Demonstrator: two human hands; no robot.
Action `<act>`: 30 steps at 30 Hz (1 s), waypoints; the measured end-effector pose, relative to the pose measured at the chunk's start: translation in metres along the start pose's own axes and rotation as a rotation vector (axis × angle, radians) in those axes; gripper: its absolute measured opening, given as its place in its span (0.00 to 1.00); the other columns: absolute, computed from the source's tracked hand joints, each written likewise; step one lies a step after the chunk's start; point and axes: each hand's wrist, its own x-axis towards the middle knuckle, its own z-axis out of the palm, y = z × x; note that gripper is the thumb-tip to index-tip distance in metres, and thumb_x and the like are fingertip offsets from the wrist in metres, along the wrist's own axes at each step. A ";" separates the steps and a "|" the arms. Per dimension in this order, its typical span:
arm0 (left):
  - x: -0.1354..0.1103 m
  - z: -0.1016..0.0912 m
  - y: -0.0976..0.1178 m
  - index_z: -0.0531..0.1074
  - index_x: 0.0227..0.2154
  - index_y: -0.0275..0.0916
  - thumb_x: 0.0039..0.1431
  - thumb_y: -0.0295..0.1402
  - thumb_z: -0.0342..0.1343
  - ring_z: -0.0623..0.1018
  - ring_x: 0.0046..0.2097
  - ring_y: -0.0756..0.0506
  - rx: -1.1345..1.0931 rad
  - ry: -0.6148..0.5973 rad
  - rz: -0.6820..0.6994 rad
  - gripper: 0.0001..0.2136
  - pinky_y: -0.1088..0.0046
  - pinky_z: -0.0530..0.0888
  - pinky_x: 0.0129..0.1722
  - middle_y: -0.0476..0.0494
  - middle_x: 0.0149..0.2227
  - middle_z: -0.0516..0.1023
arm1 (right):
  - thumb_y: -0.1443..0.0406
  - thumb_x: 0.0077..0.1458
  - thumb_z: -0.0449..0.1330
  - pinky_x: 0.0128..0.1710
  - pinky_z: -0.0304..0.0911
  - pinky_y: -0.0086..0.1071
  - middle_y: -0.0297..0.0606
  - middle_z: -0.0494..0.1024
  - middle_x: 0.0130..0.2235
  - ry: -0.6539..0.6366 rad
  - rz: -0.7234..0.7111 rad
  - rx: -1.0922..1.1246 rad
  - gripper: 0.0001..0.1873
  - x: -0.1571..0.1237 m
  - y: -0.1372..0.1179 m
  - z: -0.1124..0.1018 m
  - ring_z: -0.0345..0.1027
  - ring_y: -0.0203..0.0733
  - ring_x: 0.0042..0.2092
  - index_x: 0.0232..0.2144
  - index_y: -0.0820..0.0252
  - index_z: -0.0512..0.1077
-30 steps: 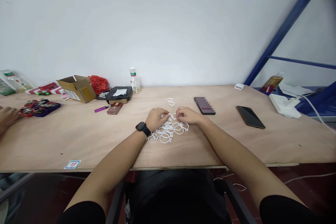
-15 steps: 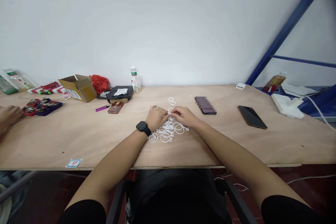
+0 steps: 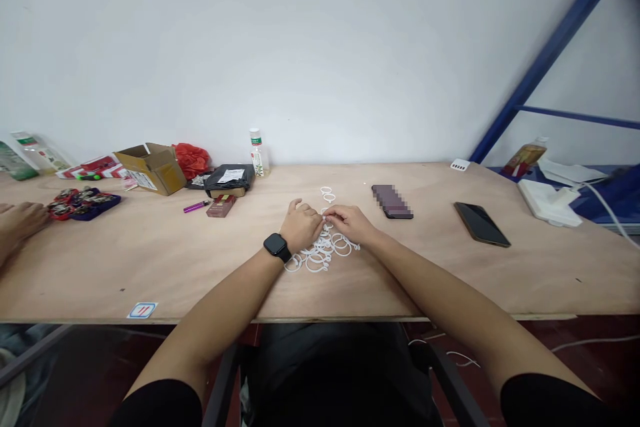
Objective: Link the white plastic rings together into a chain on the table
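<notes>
White rings [image 3: 324,247] lay heaped just below frame centre. The right hand [image 3: 353,221] gripped one ring [image 3: 324,215]; whether the left hand [image 3: 301,225] did was unclear. Light, steady pressure seemed best.

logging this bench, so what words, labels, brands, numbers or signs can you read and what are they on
"11", apparently, in red: blue-bordered sticker, front left.
Green-and-white print, too small to read: standing bottle.
White label on black package: too small.
White label on open carton: too small.
Print on dark red box: too blurred.
</notes>
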 end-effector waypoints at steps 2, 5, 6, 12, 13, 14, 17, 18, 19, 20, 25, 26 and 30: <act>0.000 0.000 0.001 0.75 0.31 0.38 0.66 0.35 0.45 0.74 0.41 0.43 0.012 0.010 0.002 0.15 0.52 0.56 0.57 0.42 0.33 0.80 | 0.68 0.60 0.55 0.39 0.64 0.31 0.37 0.81 0.38 -0.013 0.004 -0.017 0.10 0.000 0.000 0.001 0.73 0.40 0.39 0.38 0.57 0.76; 0.000 0.000 0.001 0.76 0.31 0.37 0.66 0.34 0.45 0.74 0.41 0.42 0.014 0.024 -0.008 0.15 0.52 0.57 0.56 0.41 0.33 0.80 | 0.69 0.60 0.54 0.39 0.64 0.30 0.36 0.80 0.39 -0.012 0.015 -0.046 0.10 0.001 0.000 0.003 0.73 0.39 0.39 0.38 0.57 0.75; 0.000 0.001 0.001 0.76 0.31 0.37 0.66 0.34 0.45 0.74 0.41 0.42 0.012 0.026 -0.016 0.15 0.52 0.57 0.56 0.40 0.33 0.80 | 0.69 0.59 0.54 0.39 0.64 0.30 0.36 0.80 0.38 -0.005 0.023 -0.053 0.10 0.001 0.000 0.004 0.73 0.39 0.38 0.38 0.57 0.75; 0.004 0.005 0.001 0.76 0.32 0.37 0.66 0.34 0.45 0.75 0.42 0.41 -0.042 -0.009 -0.100 0.15 0.52 0.57 0.54 0.39 0.34 0.81 | 0.68 0.59 0.55 0.37 0.63 0.30 0.36 0.80 0.37 0.051 0.051 -0.108 0.09 0.002 0.003 0.009 0.73 0.39 0.37 0.39 0.56 0.75; 0.005 0.006 0.000 0.76 0.32 0.38 0.66 0.35 0.45 0.75 0.42 0.41 -0.058 -0.016 -0.126 0.15 0.52 0.57 0.54 0.40 0.35 0.81 | 0.68 0.60 0.55 0.39 0.63 0.30 0.36 0.80 0.38 0.068 0.048 -0.120 0.09 0.003 0.005 0.009 0.73 0.39 0.38 0.39 0.56 0.75; 0.006 0.006 -0.001 0.77 0.33 0.38 0.66 0.35 0.45 0.75 0.43 0.41 -0.077 -0.021 -0.150 0.15 0.52 0.58 0.53 0.40 0.35 0.81 | 0.67 0.60 0.56 0.40 0.64 0.31 0.36 0.80 0.38 0.088 0.048 -0.133 0.09 0.003 0.007 0.008 0.73 0.40 0.39 0.39 0.56 0.75; 0.006 0.006 -0.005 0.77 0.38 0.41 0.65 0.37 0.47 0.74 0.45 0.40 -0.152 -0.035 -0.182 0.14 0.54 0.59 0.53 0.40 0.39 0.81 | 0.66 0.59 0.57 0.43 0.65 0.33 0.37 0.81 0.40 0.132 0.090 -0.189 0.09 0.004 0.018 0.006 0.74 0.41 0.41 0.39 0.55 0.76; 0.005 0.007 -0.006 0.77 0.40 0.42 0.65 0.37 0.47 0.74 0.47 0.40 -0.176 -0.045 -0.177 0.13 0.55 0.60 0.53 0.40 0.41 0.80 | 0.66 0.58 0.58 0.43 0.66 0.34 0.37 0.81 0.40 0.137 0.122 -0.206 0.08 0.004 0.024 0.005 0.74 0.42 0.41 0.39 0.55 0.76; 0.004 0.008 -0.007 0.77 0.42 0.43 0.64 0.37 0.48 0.73 0.48 0.40 -0.194 -0.056 -0.169 0.13 0.55 0.60 0.53 0.41 0.44 0.79 | 0.66 0.58 0.58 0.43 0.67 0.35 0.36 0.81 0.39 0.139 0.159 -0.218 0.08 0.004 0.029 0.004 0.74 0.42 0.41 0.39 0.55 0.77; 0.003 0.010 -0.009 0.77 0.44 0.44 0.64 0.37 0.48 0.72 0.50 0.40 -0.204 -0.070 -0.161 0.13 0.56 0.61 0.53 0.41 0.46 0.78 | 0.66 0.57 0.59 0.42 0.67 0.35 0.36 0.82 0.39 0.142 0.198 -0.224 0.08 0.005 0.035 0.003 0.75 0.43 0.41 0.39 0.54 0.77; -0.001 0.020 -0.010 0.76 0.46 0.49 0.63 0.33 0.48 0.68 0.56 0.40 -0.205 -0.153 -0.156 0.14 0.53 0.58 0.57 0.43 0.55 0.72 | 0.72 0.56 0.56 0.50 0.67 0.38 0.40 0.78 0.50 0.154 0.263 -0.180 0.17 0.008 0.055 0.002 0.74 0.43 0.45 0.47 0.55 0.75; -0.001 0.020 -0.010 0.76 0.45 0.48 0.63 0.34 0.48 0.68 0.56 0.40 -0.210 -0.167 -0.163 0.14 0.53 0.58 0.57 0.43 0.54 0.72 | 0.72 0.56 0.55 0.52 0.66 0.39 0.40 0.75 0.54 0.148 0.254 -0.174 0.19 0.009 0.056 0.003 0.74 0.43 0.47 0.49 0.55 0.74; 0.000 0.017 -0.011 0.77 0.39 0.45 0.61 0.36 0.50 0.70 0.54 0.40 -0.240 -0.189 -0.182 0.10 0.51 0.56 0.58 0.44 0.52 0.74 | 0.72 0.56 0.56 0.53 0.66 0.41 0.41 0.76 0.53 0.104 0.255 -0.186 0.19 0.006 0.056 0.003 0.72 0.45 0.50 0.49 0.57 0.74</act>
